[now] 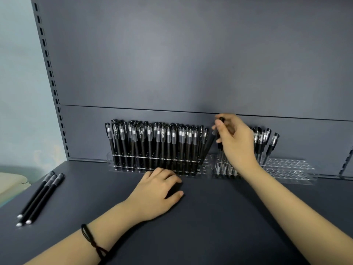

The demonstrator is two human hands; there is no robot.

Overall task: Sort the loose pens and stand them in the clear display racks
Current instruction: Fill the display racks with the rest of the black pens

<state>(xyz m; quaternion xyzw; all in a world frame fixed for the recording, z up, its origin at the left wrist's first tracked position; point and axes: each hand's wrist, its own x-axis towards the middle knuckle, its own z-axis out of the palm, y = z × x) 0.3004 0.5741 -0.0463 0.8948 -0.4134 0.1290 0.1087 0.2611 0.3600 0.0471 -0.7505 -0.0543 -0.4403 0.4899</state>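
Observation:
Two clear display racks stand side by side against the back panel. The left rack is packed with several upright black pens. The right rack holds several clear-barrelled pens at its left end, and its right half shows bare holes. My right hand pinches a black pen by its top, upright above the gap between the racks. My left hand rests on the shelf in front of the left rack with its fingers curled loosely. Three loose black pens lie together at the left.
The dark grey shelf surface spreads wide in front of the racks. A slotted upright rail runs up the left side beside a pale wall. A cream object sits off the shelf's left edge.

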